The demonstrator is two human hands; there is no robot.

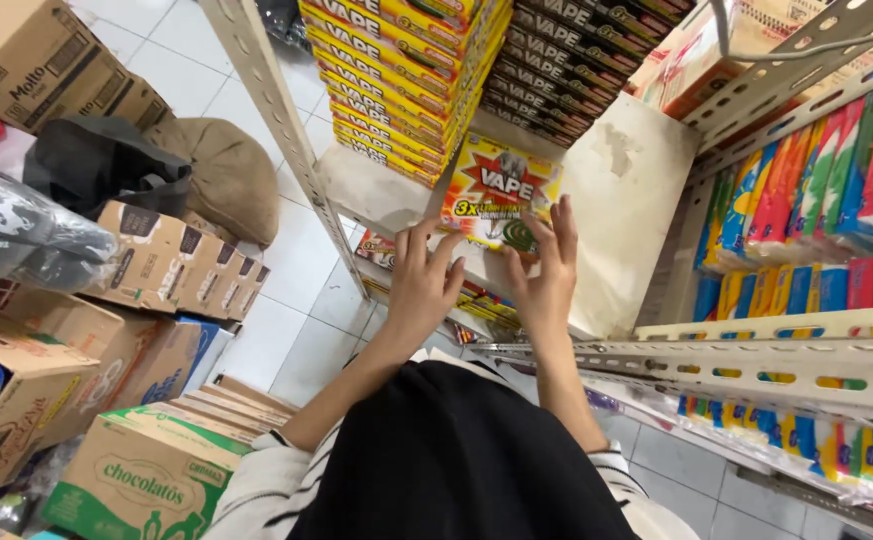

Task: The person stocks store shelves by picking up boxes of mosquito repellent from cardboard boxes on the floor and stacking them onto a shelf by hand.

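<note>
A flat yellow and red box (pixel 500 192) lies on the pale shelf board (pixel 629 215), in front of two tall stacks of like boxes, one yellow (pixel 402 75) and one dark (pixel 569 65). My left hand (pixel 423 282) reaches up with fingers spread, its fingertips at the box's near left edge. My right hand (pixel 545 270) does the same at the box's near right edge. Neither hand grips the box. My dark garment and striped sleeves fill the bottom middle.
Perforated metal shelf posts (pixel 277 120) frame the rack. Bright packets (pixel 817 180) stand in rows on the right-hand shelves. Cardboard cartons (pixel 147 470), a burlap sack (pixel 225 175) and a black bag (pixel 97 160) crowd the tiled floor at left.
</note>
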